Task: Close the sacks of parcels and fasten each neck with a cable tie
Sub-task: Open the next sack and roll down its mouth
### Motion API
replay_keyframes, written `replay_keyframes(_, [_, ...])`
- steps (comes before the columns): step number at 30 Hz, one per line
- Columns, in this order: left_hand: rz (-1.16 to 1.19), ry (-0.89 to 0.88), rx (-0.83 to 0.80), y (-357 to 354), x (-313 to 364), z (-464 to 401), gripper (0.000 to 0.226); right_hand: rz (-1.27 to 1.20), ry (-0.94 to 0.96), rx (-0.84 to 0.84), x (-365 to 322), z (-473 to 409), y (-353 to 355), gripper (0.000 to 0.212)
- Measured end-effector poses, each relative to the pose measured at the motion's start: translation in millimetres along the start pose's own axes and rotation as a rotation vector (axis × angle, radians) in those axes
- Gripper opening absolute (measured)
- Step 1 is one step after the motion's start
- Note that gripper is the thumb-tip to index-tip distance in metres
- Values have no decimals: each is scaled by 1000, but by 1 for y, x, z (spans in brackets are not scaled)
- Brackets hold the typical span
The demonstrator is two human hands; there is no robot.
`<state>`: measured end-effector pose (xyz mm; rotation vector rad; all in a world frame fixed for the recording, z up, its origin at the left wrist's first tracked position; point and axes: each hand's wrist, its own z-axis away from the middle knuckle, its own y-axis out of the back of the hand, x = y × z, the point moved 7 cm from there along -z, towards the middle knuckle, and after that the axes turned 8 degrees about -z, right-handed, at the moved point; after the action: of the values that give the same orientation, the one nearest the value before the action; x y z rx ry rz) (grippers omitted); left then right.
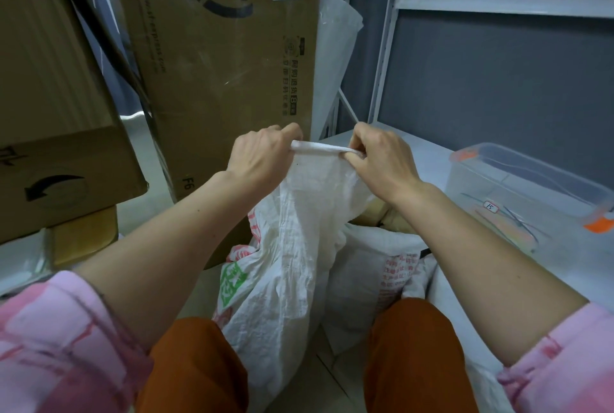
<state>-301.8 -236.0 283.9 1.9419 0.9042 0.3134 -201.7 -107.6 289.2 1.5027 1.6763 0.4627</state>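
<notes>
Left hand (pixel 262 157), right hand (pixel 382 160) pinching sack (pixel 292 246) hem taut, to gather neck; cable ties (pixel 511 223) at three o'clock.

Your left hand (pixel 262 157) and right hand (pixel 382 160) are raised side by side, fingers curled, each pinching the sack's rolled hem (pixel 319 148), forearms outstretched.

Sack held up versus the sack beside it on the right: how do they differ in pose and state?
1. The held sack is pulled upright, its rolled hem stretched between the left hand and right hand; the second sack sits lower, untouched.
2. The held sack carries a green mark; the second sack shows red print only.
Both are white woven sacks, and neither neck shows a cable tie.
</notes>
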Motion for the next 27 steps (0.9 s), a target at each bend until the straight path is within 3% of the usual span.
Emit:
replay_keyframes(3, [-97, 85, -28, -4, -8, 0, 30, 48, -26, -9, 4, 1, -3, 14])
replay_keyframes(8, [-130, 118, -65, -13, -11, 1, 11, 24, -66, -19, 4, 2, -6, 16])
replay_keyframes(12, [-106, 140, -40, -13, -22, 2, 23, -69, -141, -82, 6, 2, -9, 16])
replay_keyframes(18, [-123, 265, -89, -12, -35, 7, 36, -101, -300, -316, 5, 5, -18, 14])
replay_keyframes(22, [88, 106, -130, -10, -8, 9, 39, -16, -237, -190, -1, 3, -10, 4])
replay_keyframes(27, [193, -78, -80, 12, 32, 6, 29, 1, -47, -73, -14, 7, -15, 8])
